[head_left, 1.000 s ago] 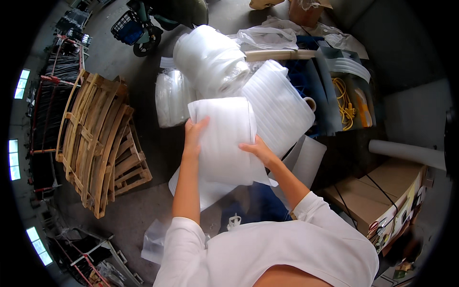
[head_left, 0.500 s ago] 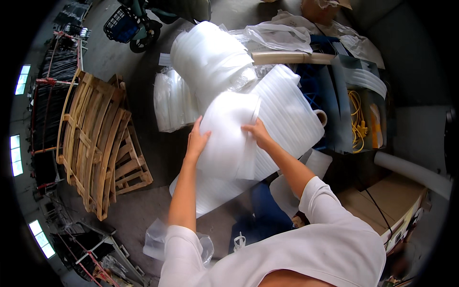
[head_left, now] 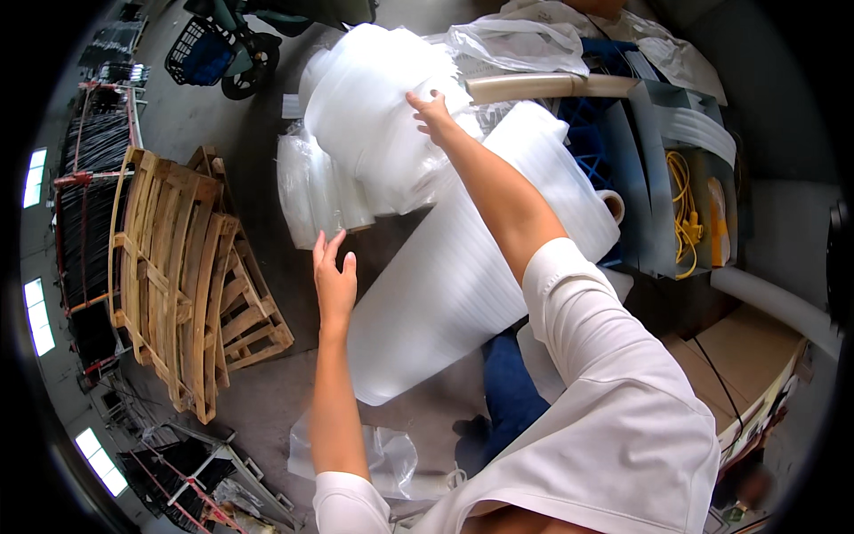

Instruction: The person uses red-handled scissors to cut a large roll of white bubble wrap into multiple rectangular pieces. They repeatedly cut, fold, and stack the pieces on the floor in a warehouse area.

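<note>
Left of centre, the left hand [head_left: 334,292] was loosely open and empty, just below a clear-wrapped roll [head_left: 307,187]. At upper centre sat a white foam bundle [head_left: 369,116], probably light, soft and slippery, best cradled from both sides. Over its right side the right hand [head_left: 433,117] was spread, gripping nothing visible; contact was unclear.

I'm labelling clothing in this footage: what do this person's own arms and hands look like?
The left hand and right hand are ungloved, with no watch or bracelet visible. The forearms are bare below short, loose, plain off-white sleeves.
</note>
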Motion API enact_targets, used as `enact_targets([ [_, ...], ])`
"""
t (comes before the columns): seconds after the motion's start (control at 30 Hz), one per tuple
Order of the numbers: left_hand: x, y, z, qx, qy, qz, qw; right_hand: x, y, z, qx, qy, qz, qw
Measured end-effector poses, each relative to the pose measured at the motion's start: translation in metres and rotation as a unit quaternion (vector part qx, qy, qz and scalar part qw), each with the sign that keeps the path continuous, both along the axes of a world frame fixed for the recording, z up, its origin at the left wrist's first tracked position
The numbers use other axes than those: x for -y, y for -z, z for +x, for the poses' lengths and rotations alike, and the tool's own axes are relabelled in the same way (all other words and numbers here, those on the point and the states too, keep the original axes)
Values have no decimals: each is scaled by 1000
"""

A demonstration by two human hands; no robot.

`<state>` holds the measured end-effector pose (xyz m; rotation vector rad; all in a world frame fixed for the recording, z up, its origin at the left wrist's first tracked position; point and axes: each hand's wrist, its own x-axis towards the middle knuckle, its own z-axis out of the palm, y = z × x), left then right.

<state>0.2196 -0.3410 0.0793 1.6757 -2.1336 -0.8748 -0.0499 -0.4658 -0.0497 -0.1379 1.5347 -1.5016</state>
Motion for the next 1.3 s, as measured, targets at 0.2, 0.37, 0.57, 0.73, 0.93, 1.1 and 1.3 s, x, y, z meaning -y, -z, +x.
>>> enact_targets([
  [0.2, -68, 68, 22, 10, 26, 121, 992, -187, 137, 22, -169, -14, 67, 983],
  [0.37, -138, 99, 7, -21, 66, 265, 962, -521, 228, 64, -168, -85, 358, 914],
  [0.57, -198, 129, -14, -58, 152, 367, 916, -711, 137, 81, 75, -265, 584, 764],
  [0.73, -240, 130, -19, -54, 222, 372, 900, -715, 131, 93, 21, -41, 357, 933],
  [0.93, -309, 130, 8, -5, 271, 399, 876, -752, 118, 191, 89, 95, 290, 948],
  [1.1, -375, 149, 76, -6, 301, 437, 847, -830, 108, 323, 241, 132, 341, 899],
  [1.3, -431, 146, 108, 60, 249, 512, 820, -876, 123, 328, 252, 220, 365, 869],
])
